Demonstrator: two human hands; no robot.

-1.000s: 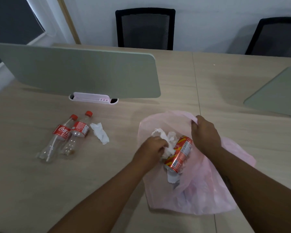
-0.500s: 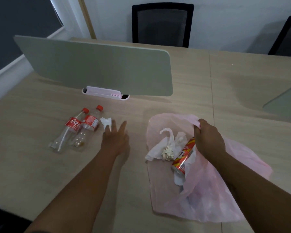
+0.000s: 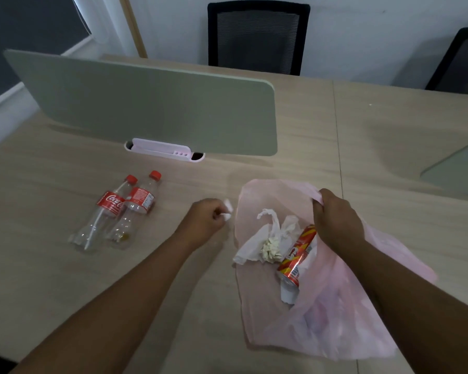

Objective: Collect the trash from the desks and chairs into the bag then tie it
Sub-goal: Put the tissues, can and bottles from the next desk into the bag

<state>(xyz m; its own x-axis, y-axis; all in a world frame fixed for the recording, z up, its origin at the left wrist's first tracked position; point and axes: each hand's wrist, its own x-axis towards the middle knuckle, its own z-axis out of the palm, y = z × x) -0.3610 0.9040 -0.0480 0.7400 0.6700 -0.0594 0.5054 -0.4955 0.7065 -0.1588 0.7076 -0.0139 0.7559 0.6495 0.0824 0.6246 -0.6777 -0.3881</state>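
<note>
Two clear plastic bottles lie side by side on the desk (image 3: 38,265) at the left, red caps pointing far. The left bottle (image 3: 100,215) has a red label reading "Coca-Cola" in white script; the right bottle (image 3: 134,209) shows the back of its red label, with print too small to read. A red and yellow can (image 3: 297,252) lies in the mouth of the pink bag (image 3: 349,306), and its lettering is too tilted to make out.

The bag lies flat near the right, its far edge close to the seam between two desks. White crumpled tissues (image 3: 265,238) spill over its left edge, and a small yellowish wad (image 3: 271,248) sits on them. Bare desk lies open between the bottles and the bag, and along the near edge. A green divider (image 3: 152,103) stands across the far side with a white tray (image 3: 160,149) at its foot; a black chair (image 3: 257,36) stands beyond.

The left hand (image 3: 206,220) hangs in a fist just left of the bag, closed around a white tissue (image 3: 228,209) that pokes out past the fingers. The right hand (image 3: 335,217) pinches the bag's upper rim, apparently lifting it open, forearm lying across the bag.
</note>
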